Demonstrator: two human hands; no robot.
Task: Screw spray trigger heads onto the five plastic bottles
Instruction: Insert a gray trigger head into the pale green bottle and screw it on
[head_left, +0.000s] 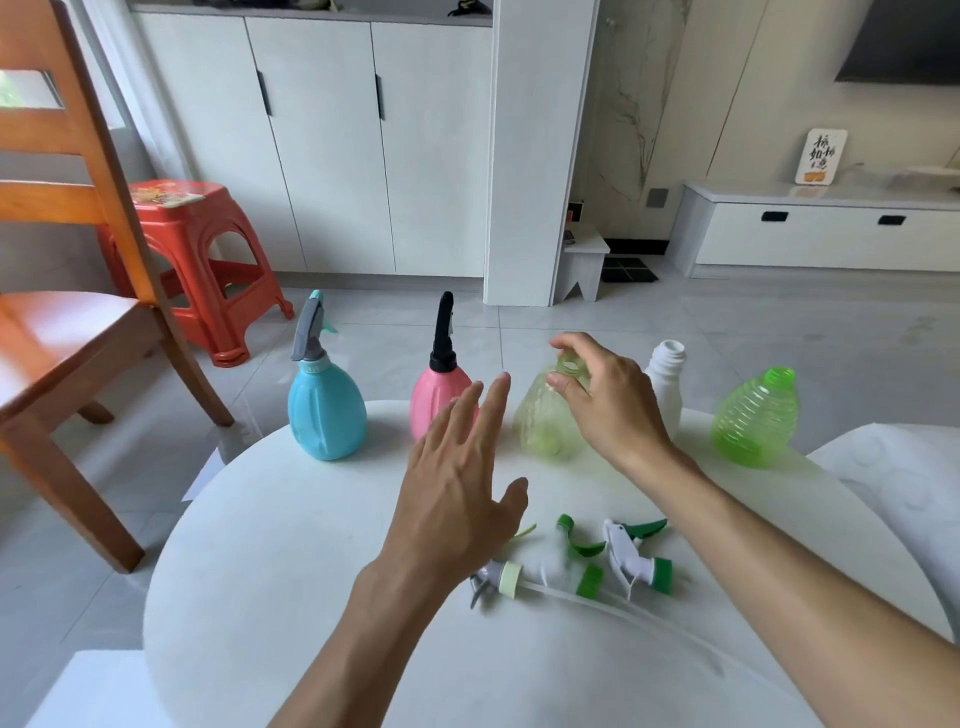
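Nearest on the round white table (291, 561) lie three loose trigger heads. The grey head (501, 578) with a pale yellow collar lies at the left, partly under the left wrist, its thin tube (587, 598) trailing to the right. Beside it is a green head (581, 551), blurred, and at the right a white head (635, 556) with a green collar and lever.

Above them the left hand (457, 488) hangs flat over the table, fingers straight and spread, gripping nothing.

Farther back the right hand (605, 400) pinches the open neck of the pale green bottle (543, 421) between thumb and fingers; the bottle looks tilted and blurred, its base at or just above the table.

Along the far edge stand the other bottles. At far left the blue bottle (324, 410) wears a grey head, and next to it the pink bottle (441, 400) wears a black one. To the right of the held bottle stand the white bottle (667, 382) and the bright green bottle (756, 418), both with open necks.

Beyond the table, at left, are a wooden chair (67, 332) and a red stool (202, 260); white cabinets (322, 145) line the far wall.
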